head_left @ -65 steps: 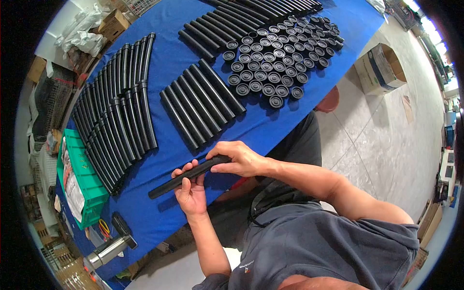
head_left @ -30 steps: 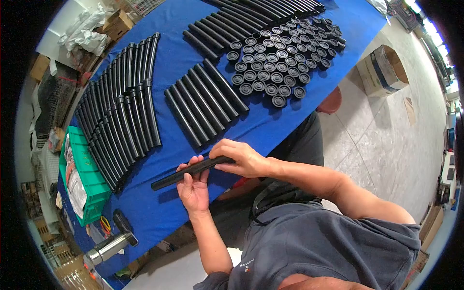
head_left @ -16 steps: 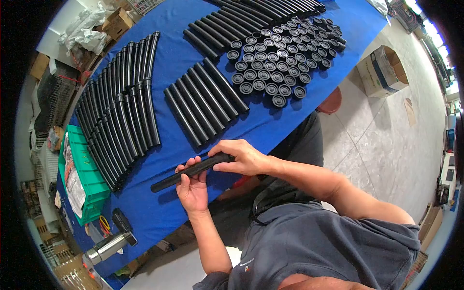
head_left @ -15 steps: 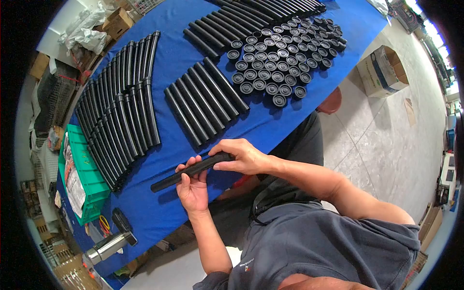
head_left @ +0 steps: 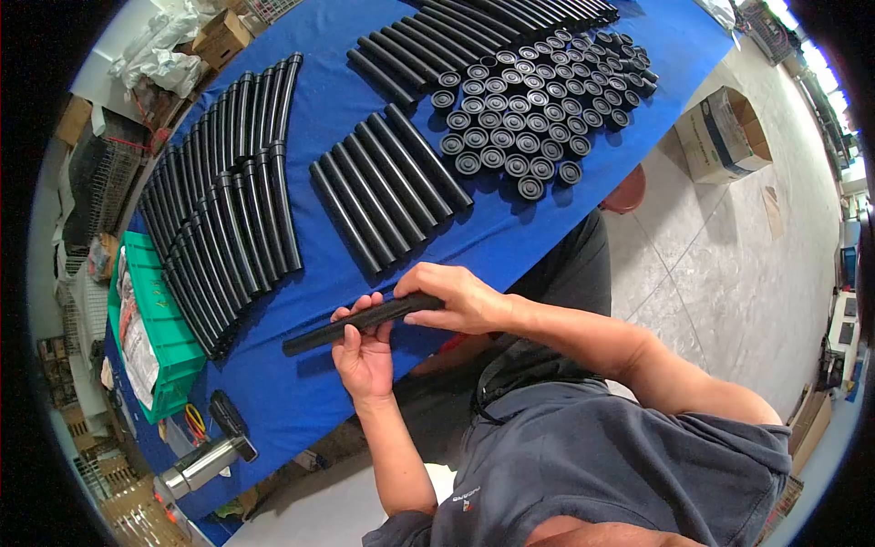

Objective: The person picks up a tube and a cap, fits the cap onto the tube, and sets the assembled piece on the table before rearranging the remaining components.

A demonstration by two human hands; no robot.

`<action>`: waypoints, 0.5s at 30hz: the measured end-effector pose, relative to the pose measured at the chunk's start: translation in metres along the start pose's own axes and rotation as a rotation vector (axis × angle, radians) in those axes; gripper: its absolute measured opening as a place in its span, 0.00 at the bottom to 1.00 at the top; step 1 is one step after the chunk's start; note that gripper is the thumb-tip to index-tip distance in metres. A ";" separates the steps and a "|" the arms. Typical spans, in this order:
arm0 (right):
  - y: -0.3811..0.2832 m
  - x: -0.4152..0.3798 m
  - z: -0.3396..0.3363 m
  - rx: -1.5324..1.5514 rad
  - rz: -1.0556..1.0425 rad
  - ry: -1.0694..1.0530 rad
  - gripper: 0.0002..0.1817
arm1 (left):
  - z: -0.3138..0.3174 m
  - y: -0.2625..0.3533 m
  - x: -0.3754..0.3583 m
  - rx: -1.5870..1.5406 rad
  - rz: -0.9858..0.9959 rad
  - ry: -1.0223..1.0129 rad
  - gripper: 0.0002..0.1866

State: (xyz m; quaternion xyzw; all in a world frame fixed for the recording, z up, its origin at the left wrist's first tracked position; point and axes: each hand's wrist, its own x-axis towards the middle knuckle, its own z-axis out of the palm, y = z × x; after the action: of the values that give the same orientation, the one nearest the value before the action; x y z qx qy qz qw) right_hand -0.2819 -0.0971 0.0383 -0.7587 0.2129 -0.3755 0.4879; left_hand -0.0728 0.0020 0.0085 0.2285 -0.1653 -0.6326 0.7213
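A black plastic tube [head_left: 314,342] lies slantwise across both my hands, above the front edge of the blue-covered table. My left hand [head_left: 366,365], palm up, has its thumb and fingers closed around the tube's middle. My right hand [head_left: 460,299] grips the right end from above, thumb underneath, and covers most of that end. Just beyond my hands, a row of several similar black tubes [head_left: 387,191] lies side by side. Round black caps with ringed faces [head_left: 516,141] stand in a cluster to the right of that row.
Capped black tubes [head_left: 228,196] lie in overlapping rows at left; more tubes [head_left: 437,46] lie at the back. A green crate [head_left: 173,369], a steel flask [head_left: 200,465] and scissors with yellow-red handles [head_left: 195,421] are at lower left. A cardboard box [head_left: 720,141] stands on the floor.
The held tube and both hands stay in nearly the same place. The right hand has shifted very slightly; the whole view has moved a little.
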 end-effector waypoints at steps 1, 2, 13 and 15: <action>-0.008 0.002 -0.007 0.018 0.121 -0.053 0.20 | 0.000 -0.001 0.000 0.001 0.009 0.005 0.15; -0.012 0.003 -0.010 0.037 0.242 -0.106 0.19 | 0.000 -0.002 -0.001 0.003 0.018 0.010 0.15; -0.003 0.001 -0.007 0.012 0.166 -0.073 0.19 | 0.001 0.000 0.001 -0.013 0.003 -0.001 0.15; 0.009 -0.001 0.002 -0.015 -0.036 0.056 0.20 | 0.001 0.000 0.002 -0.035 -0.007 0.003 0.15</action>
State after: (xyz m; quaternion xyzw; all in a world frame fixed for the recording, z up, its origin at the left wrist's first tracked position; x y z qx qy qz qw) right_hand -0.2800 -0.0990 0.0293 -0.7552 0.2154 -0.4038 0.4693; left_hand -0.0735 0.0001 0.0094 0.2172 -0.1522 -0.6378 0.7231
